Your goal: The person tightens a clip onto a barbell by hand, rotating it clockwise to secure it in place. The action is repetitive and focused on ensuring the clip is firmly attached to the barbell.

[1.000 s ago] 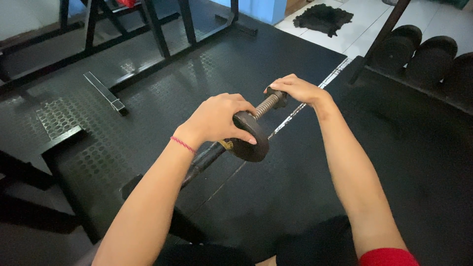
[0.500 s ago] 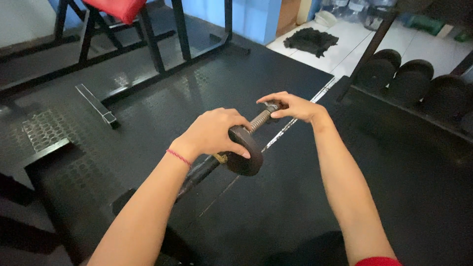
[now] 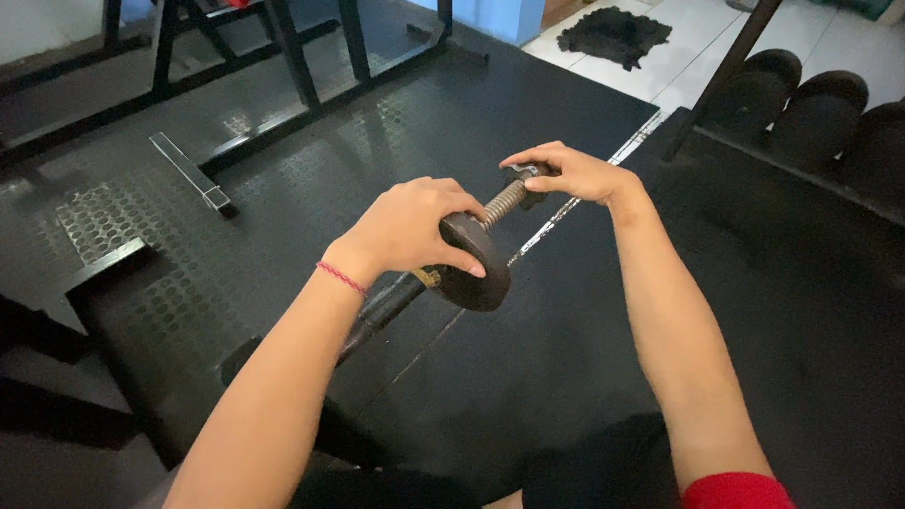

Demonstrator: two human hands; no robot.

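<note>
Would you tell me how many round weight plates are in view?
4: one small plate under the left hand; three plates upright on the rack, top right; more may be hidden.

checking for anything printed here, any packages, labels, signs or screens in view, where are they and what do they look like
None in view: no package, label, sign or screen shows. The left hand holds a bare black weight plate on a dumbbell bar, and the right hand touches its threaded end.

Left hand [image 3: 410, 226] gripping weight plate [image 3: 474, 264], right hand [image 3: 575, 172] apparently pinching collar nut [image 3: 524, 175]
</note>
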